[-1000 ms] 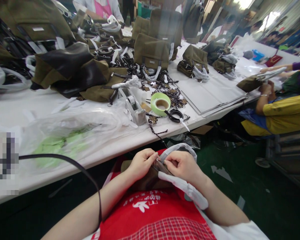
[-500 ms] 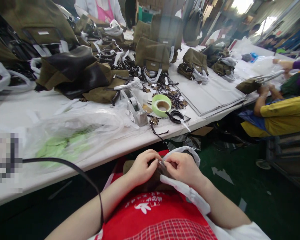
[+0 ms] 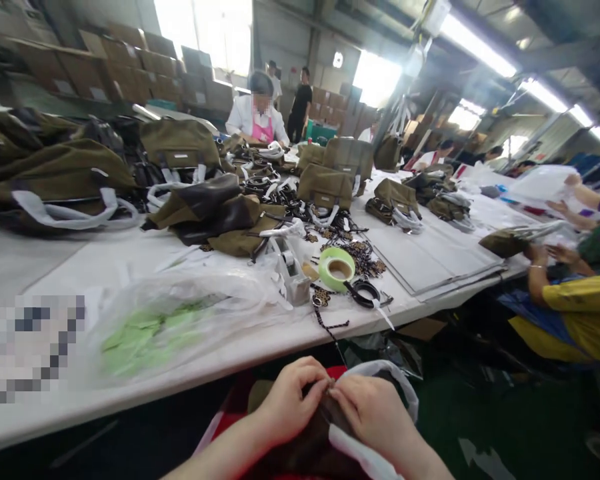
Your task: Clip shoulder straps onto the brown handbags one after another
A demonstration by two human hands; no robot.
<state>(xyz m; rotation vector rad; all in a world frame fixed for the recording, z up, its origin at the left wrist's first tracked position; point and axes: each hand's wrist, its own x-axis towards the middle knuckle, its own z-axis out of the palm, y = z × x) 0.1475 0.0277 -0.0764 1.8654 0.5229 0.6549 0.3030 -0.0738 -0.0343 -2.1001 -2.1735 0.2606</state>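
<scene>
Brown bag (image 3: pixel 300 447) with white-wrapped strap (image 3: pixel 360 453), pinched by left hand (image 3: pixel 293 403) and right hand (image 3: pixel 375 413), white bench (image 3: pixel 130 257) ahead, green tape roll (image 3: pixel 336 269), olive bags (image 3: pixel 325 187).

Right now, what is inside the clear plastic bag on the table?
The bag holds pale green pieces, blurred through the film; what they are cannot be told. The table under it is hidden.

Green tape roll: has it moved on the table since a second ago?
No. The green tape roll sits between the tape dispenser and the black ring, as earlier. Only the camera tilted upward, shifting everything lower in view.
</scene>
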